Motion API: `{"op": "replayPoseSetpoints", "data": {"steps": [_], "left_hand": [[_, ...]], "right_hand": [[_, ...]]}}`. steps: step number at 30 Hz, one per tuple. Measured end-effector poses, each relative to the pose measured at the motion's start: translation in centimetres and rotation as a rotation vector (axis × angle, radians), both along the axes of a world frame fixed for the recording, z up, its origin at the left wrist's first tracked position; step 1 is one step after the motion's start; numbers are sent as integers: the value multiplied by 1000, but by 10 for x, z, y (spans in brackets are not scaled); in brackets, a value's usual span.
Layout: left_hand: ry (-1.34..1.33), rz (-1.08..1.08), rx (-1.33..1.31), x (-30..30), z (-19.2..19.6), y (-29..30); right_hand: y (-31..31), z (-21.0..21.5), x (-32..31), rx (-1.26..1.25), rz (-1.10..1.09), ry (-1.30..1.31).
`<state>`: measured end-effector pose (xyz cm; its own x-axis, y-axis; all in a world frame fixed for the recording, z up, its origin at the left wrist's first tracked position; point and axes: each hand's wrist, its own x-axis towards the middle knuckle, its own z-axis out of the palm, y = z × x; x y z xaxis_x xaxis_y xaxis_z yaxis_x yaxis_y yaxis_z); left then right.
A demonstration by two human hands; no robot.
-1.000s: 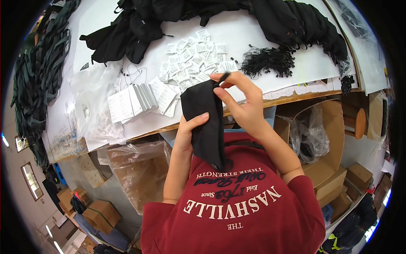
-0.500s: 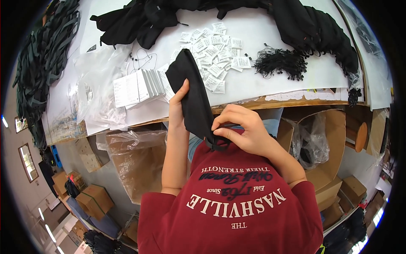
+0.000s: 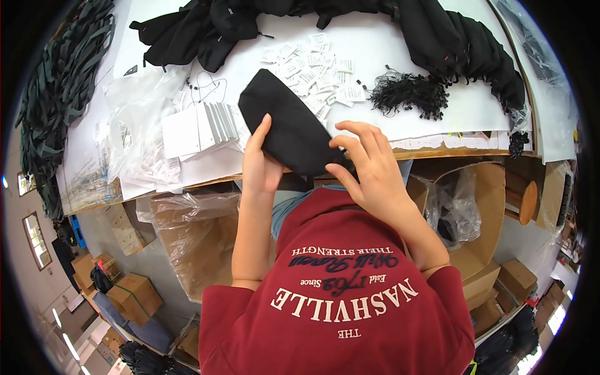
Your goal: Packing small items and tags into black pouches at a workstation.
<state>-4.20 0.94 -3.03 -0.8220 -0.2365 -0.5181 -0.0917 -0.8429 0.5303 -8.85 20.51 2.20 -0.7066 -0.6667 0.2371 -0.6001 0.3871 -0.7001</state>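
A black fabric pouch point(image 3: 289, 125) is held tilted over the table's near edge. My left hand point(image 3: 261, 159) is closed on its lower left side, the thumb lying on the front face and the other fingers hidden behind. At the pouch's right end is my right hand point(image 3: 370, 161), its fingers apart and curved. The thumb and index fingertips are at the pouch's edge, and I see no firm grip there. Beyond the pouch lies a spread of small white printed packets point(image 3: 315, 69), partly covered by it. A row of white folded cards point(image 3: 200, 128) stands left of the pouch.
More black pouches point(image 3: 437, 40) line the table's far side. A heap of black cords point(image 3: 409, 94) lies to the right. Clear plastic bags point(image 3: 144, 125) and dark straps point(image 3: 59, 94) are at the left. Open cardboard boxes point(image 3: 484, 225) stand below the table edge on both sides.
The pouch has turned from edge-on to show its broad face and has risen away from my shirt. My right hand has moved up with it, its pinch at the pouch's end loosening into spread fingers.
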Motion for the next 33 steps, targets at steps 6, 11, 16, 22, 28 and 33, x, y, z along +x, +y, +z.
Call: {"op": "replayPoseSetpoints", "data": {"steps": [6, 11, 16, 22, 28, 33], "left_hand": [[102, -110, 342, 9, 13, 22], [94, -97, -559, 25, -4, 9], [250, -203, -563, 36, 19, -6], [519, -310, -1014, 33, 13, -14], [438, -301, -1450, 1, 91, 17], [718, -137, -1516, 35, 195, 68]], "right_hand": [[0, -14, -6, 231, 95, 234], [14, -2, -15, -171, -49, -441], [25, -4, -19, -379, -26, -616], [45, -5, -32, -339, 113, -478], [79, -5, -63, -315, -279, -314], [110, -4, -168, -570, -797, 359]]}}
